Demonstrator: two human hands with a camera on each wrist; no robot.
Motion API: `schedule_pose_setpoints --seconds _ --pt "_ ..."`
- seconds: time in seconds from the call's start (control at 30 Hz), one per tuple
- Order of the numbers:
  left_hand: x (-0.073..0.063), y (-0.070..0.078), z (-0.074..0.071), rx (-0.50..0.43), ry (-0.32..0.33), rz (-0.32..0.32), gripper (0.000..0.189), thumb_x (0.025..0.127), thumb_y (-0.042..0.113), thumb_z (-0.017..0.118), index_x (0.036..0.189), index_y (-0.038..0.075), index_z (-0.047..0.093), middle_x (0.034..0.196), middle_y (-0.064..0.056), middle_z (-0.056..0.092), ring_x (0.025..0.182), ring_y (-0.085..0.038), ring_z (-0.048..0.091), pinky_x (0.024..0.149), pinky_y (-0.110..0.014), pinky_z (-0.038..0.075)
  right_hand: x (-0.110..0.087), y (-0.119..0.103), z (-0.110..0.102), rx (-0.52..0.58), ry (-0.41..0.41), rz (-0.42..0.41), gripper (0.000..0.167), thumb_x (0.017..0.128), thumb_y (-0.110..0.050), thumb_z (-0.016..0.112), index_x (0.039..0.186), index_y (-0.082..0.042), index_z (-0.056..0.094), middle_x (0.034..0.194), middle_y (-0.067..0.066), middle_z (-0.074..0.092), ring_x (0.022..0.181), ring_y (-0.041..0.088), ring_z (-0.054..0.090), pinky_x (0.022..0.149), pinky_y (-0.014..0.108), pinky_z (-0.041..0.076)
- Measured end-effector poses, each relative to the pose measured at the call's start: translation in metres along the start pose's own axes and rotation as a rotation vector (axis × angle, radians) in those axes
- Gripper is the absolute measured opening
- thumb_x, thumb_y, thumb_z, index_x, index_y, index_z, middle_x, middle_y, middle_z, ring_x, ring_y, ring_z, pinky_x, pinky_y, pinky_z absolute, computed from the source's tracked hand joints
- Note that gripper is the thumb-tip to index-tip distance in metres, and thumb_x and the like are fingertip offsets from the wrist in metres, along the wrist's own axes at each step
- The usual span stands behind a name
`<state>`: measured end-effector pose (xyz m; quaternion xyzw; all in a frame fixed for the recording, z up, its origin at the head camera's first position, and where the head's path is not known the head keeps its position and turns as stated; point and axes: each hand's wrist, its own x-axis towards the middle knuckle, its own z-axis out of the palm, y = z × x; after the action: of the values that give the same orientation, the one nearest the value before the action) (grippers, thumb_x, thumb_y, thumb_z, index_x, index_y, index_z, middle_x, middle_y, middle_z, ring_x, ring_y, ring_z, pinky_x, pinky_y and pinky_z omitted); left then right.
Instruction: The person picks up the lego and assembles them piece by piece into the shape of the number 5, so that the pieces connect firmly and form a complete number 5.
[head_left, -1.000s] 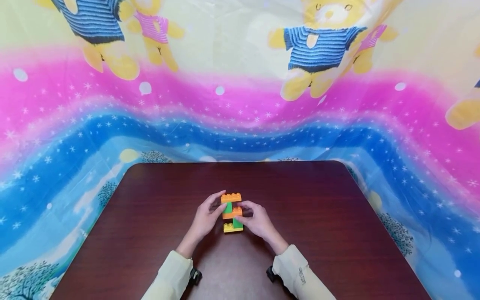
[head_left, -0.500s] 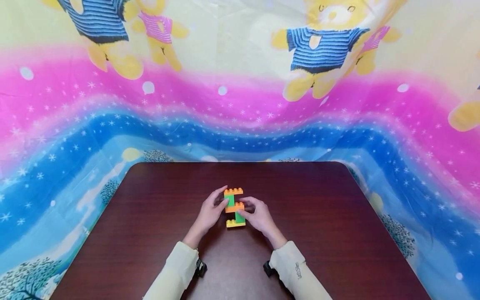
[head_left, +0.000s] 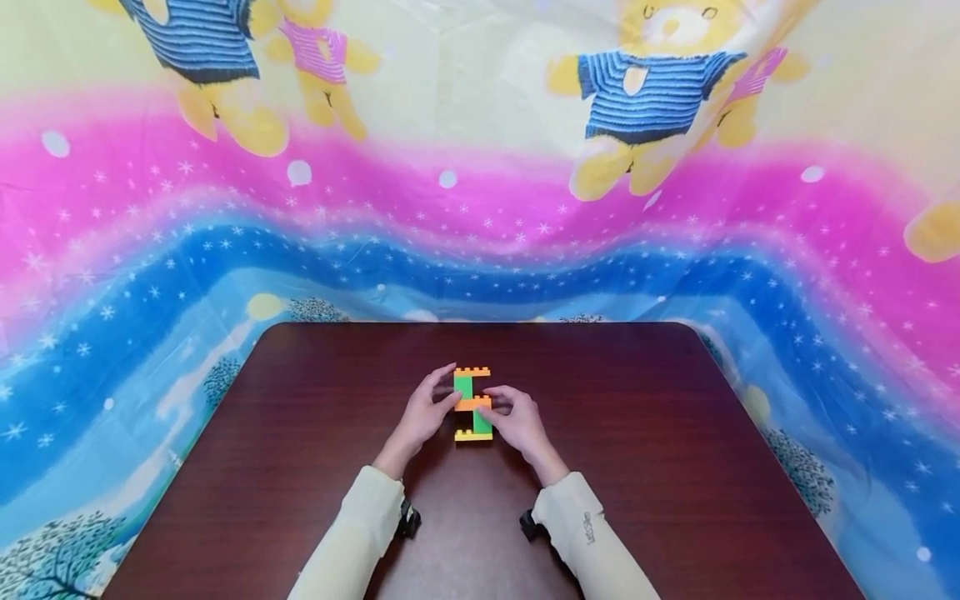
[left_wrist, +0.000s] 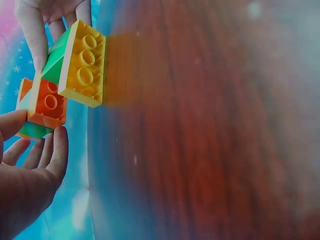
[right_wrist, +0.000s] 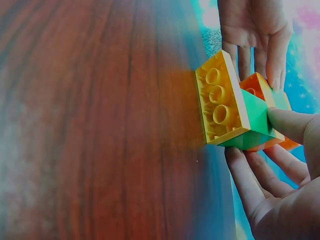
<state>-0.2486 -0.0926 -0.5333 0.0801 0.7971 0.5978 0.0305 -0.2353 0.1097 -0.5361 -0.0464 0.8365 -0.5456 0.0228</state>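
Observation:
An S-shaped stack of toy building bricks is held between both hands over the table. Its yellow brick (head_left: 474, 436) is lowest, then a green brick (head_left: 483, 422) on the right, an orange brick (head_left: 468, 405), another green one (head_left: 462, 386) on the left and a second orange brick (head_left: 472, 372) on top. My left hand (head_left: 424, 412) pinches the upper left part between thumb and fingers. My right hand (head_left: 522, 421) pinches the lower green brick from the right. In both wrist views the yellow brick (left_wrist: 84, 64) shows its hollow underside with round tubes.
The dark red-brown wooden table (head_left: 660, 467) is glossy and reflects the yellow brick. Behind it hangs a cloth (head_left: 480, 208) printed with bears and snowflakes. Each pale sleeve (head_left: 600, 533) has a black wrist device (head_left: 409, 519) near its cuff.
Both hands have moved the brick stack slightly away from the person and tipped it, so its studs show more side-on. The head view has shifted a little. The grips look the same.

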Motion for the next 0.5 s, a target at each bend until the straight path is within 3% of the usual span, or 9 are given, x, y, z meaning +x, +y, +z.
schedule_pose_setpoints --seconds 0.3,0.5 --pt "0.0078 -0.0017 0.0019 -0.034 -0.025 -0.069 0.058 0.104 0.017 0.063 0.158 0.018 0.042 0.158 -0.01 0.046 0.134 -0.033 0.056 0.105 -0.048 0.054 0.0057 0.0015 0.0018 0.003 0.029 0.05 0.038 0.093 -0.026 0.08 0.127 -0.011 0.073 0.115 0.012 0.074 0.096 0.023 0.073 0.083 0.037 0.062" --pt "0.0113 -0.0028 0.0013 -0.027 -0.042 -0.092 0.057 0.105 0.018 0.062 0.158 0.015 0.042 0.156 -0.012 0.048 0.132 -0.034 0.057 0.105 -0.048 0.054 0.0073 0.0007 -0.0004 -0.033 0.018 0.066 0.038 0.094 -0.027 0.078 0.128 -0.01 0.072 0.117 0.012 0.074 0.1 0.024 0.073 0.086 0.039 0.062"
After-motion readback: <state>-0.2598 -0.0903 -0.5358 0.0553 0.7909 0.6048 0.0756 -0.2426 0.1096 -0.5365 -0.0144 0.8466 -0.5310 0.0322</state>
